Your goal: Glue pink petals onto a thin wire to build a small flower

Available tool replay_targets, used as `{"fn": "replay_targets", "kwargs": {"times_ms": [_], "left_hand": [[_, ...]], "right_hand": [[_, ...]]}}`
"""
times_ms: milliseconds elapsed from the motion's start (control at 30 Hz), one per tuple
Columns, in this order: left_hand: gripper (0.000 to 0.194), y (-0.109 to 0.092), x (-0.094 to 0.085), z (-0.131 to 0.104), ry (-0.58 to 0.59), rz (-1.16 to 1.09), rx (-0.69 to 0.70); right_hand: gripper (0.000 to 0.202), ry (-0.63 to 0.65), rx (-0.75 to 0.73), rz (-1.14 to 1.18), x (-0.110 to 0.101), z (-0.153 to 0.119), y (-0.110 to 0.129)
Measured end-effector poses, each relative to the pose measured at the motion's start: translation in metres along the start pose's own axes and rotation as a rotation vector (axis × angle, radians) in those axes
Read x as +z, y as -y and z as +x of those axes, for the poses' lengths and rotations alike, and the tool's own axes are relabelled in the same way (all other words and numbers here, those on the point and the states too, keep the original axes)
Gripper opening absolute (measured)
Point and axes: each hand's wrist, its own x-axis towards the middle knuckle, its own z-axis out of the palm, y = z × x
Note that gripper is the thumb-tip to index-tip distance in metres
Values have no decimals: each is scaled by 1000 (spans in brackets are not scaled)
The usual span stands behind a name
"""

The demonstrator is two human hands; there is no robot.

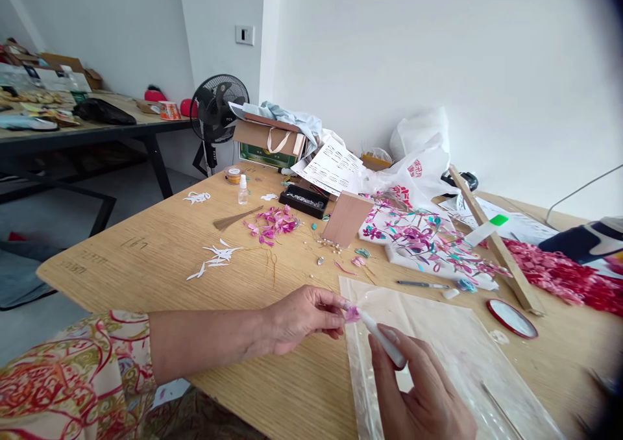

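My left hand [309, 317] pinches a small pink-purple petal [352, 314] between thumb and fingertips, above the left edge of a clear plastic sheet [438, 330]. In my right hand [421, 388] is a white tube [382, 340], its narrow tip at the petal. Whether the tip touches the petal is too small to tell. Beyond the hands lie a pile of pink petals [275, 223], white paper slivers [220, 254] and an upright wooden block [347, 220]. A thin metal stick [501, 409] rests on the sheet near my right hand.
Flower pieces [428, 239] cover white foam at the right, beside a long wooden bar [496, 242] and a round red-rimmed lid [512, 318]. A dropper bottle [243, 190] and black tray [304, 200] stand farther back. A fan [219, 106] is behind the table.
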Motion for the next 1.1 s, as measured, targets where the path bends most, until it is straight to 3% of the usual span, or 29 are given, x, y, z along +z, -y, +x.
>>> {"fn": "replay_targets", "kwargs": {"times_ms": [867, 1100], "left_hand": [[25, -1, 0, 0, -5, 51, 66], [26, -3, 2, -1, 3, 46, 54]], "right_hand": [[11, 68, -27, 50, 2, -3, 1], [11, 9, -43, -31, 0, 1, -7]]}}
